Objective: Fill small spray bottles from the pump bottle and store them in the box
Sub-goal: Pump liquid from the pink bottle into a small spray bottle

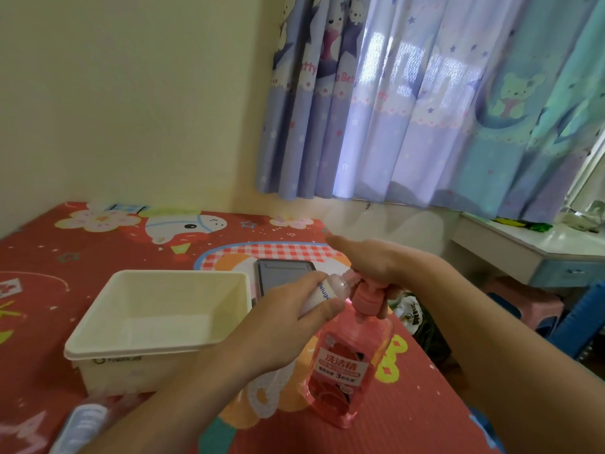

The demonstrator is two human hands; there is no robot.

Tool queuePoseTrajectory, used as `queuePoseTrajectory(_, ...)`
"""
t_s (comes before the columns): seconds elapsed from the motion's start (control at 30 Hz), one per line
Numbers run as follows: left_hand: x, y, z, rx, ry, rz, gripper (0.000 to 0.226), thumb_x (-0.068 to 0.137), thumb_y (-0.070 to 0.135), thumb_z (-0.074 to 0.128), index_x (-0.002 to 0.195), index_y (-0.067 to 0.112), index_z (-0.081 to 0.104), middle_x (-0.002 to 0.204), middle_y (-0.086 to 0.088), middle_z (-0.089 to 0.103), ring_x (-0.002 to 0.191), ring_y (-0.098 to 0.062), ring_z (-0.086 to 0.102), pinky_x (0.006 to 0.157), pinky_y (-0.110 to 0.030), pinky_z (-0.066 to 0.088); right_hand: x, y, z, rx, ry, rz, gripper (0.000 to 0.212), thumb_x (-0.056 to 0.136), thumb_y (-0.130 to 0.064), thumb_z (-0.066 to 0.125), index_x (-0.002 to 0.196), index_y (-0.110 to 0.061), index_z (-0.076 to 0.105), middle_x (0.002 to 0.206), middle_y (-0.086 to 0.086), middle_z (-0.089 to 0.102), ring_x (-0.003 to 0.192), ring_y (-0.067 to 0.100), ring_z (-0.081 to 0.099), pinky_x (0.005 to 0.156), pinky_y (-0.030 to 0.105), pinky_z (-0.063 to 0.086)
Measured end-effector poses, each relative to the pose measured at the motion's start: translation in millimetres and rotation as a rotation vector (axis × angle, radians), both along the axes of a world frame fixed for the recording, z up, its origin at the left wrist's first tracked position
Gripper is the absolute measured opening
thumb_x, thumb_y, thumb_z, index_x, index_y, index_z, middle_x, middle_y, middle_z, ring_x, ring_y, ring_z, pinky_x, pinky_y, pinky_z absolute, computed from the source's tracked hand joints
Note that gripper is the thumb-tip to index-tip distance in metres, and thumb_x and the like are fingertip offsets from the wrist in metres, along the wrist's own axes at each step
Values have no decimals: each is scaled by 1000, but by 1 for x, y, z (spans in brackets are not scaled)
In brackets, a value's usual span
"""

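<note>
A pink pump bottle (347, 365) of liquid stands upright on the red patterned mat. My right hand (373, 260) lies over its pump head (363, 298), with fingers curled down behind the pump. My left hand (288, 319) grips a small white spray bottle (322, 293), tilted so its open clear neck meets the pump's nozzle. The cream plastic box (157, 352) sits left of the bottle, and I see nothing inside it. Another small clear bottle (82, 424) lies at the lower left, blurred and partly cut off.
A dark phone or tablet (281, 273) lies behind the box. The mat's right edge drops to the floor, where a pink stool (523, 299) and a white-blue desk (537, 250) stand. A wall and curtains close the far side.
</note>
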State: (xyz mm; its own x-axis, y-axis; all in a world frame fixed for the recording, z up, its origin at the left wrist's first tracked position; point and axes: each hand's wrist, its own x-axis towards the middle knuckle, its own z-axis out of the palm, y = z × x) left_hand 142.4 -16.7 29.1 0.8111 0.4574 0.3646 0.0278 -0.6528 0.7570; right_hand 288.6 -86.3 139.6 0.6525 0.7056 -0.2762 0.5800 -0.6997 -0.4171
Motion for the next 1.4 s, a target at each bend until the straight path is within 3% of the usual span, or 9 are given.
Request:
queuePoseTrajectory(0.13,1,2,-1,26,-7,24,60,83,81,37,125,40,53,99,9,68,85,-8,65,78,-44,54,2,3,-5,40,-38,21,70,95,-72,26,105,-9,55,37,1,47,36,24,53,48,24,32)
queuePoseTrajectory(0.27,0,0,-6,10,-5,23,59,84,82,38,125,41,52,98,9,67,84,-8,65,77,-44,54,4,7,-12,63,-138,32,73,94,-72,27,117,-10,59,87,11,63,66,28,62,62,32,45)
queuePoseTrajectory(0.4,1,-3,-4,-10,-26,6,46,90,73,42,123,43,52,98,10,67,85,-6,65,77,-42,54,6,-1,-3,68,10,41,73,90,-80,24,89,-13,54,48,3,42,34,19,42,49,25,28)
queuePoseTrajectory(0.57,1,-1,-9,-11,-16,15,53,86,79,39,123,44,51,104,11,67,91,-6,65,81,-44,54,10,9,-16,94,-130,48,70,92,-75,30,116,-15,59,93,10,60,68,24,56,64,32,43)
queuePoseTrajectory(0.77,1,1,1,2,-24,3,52,85,79,41,123,43,52,103,11,68,90,-7,66,81,-44,54,10,1,-3,43,-22,65,67,85,-85,24,73,-23,45,46,2,38,36,21,45,48,24,31)
queuePoseTrajectory(0.9,0,3,-1,66,7,35,59,83,81,38,125,43,52,105,11,67,92,-9,65,80,-45,54,12,7,-15,87,-152,70,69,87,-82,27,82,-18,54,82,11,62,62,25,57,58,31,44)
queuePoseTrajectory(1.1,4,1,5,86,-15,62,40,91,72,45,120,45,53,94,11,67,81,-7,64,74,-43,55,7,-1,-1,57,9,64,79,89,-81,19,77,-11,53,40,2,46,32,20,44,47,23,29)
queuePoseTrajectory(1.27,3,1,-3,79,19,63,59,83,81,36,125,43,50,100,12,65,86,-8,63,77,-44,54,14,8,-17,127,-133,64,77,86,-84,23,95,-15,57,87,9,65,67,25,58,61,32,46)
queuePoseTrajectory(1.4,3,1,0,16,-9,20,51,86,78,40,123,44,51,100,11,67,86,-7,64,78,-45,55,11,3,-5,86,24,52,77,87,-84,23,89,-13,52,48,3,42,36,20,42,49,24,31)
